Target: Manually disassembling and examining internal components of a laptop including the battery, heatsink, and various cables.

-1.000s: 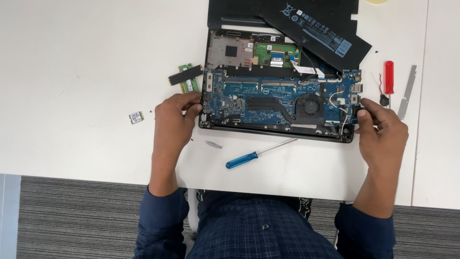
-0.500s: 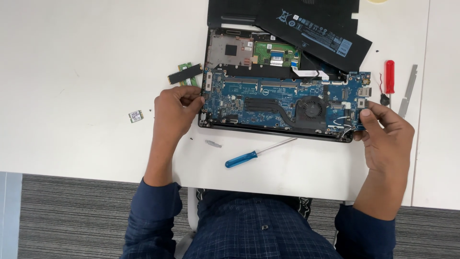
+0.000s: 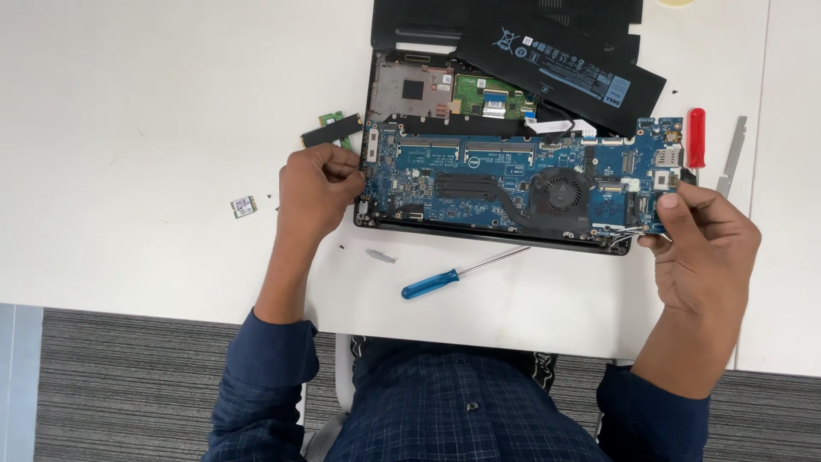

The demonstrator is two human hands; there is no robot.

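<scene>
Head view: blue circuit board (image 3: 505, 175) in opened laptop case (image 3: 410, 90), on white table (image 3: 128, 128). Left hand (image 3: 315, 192) pinches its left edge, fingers curled. Right hand (image 3: 705, 248) grips its right end, seemingly lifted. Blue screwdriver (image 3: 462, 274) lies near, battery (image 3: 560, 64) behind.

Blue-handled screwdriver (image 3: 453, 275) lying on the white table (image 3: 128, 128), w/ a small silver bit (image 3: 380, 255) sitting just left of it. Red-handled screwdriver (image 3: 696, 139) and grey metal pry tool (image 3: 732, 156) resting at far right. Black battery (image 3: 560, 64) lying up top, tilted. Small chip card (image 3: 244, 206) sitting apart at left.
</scene>
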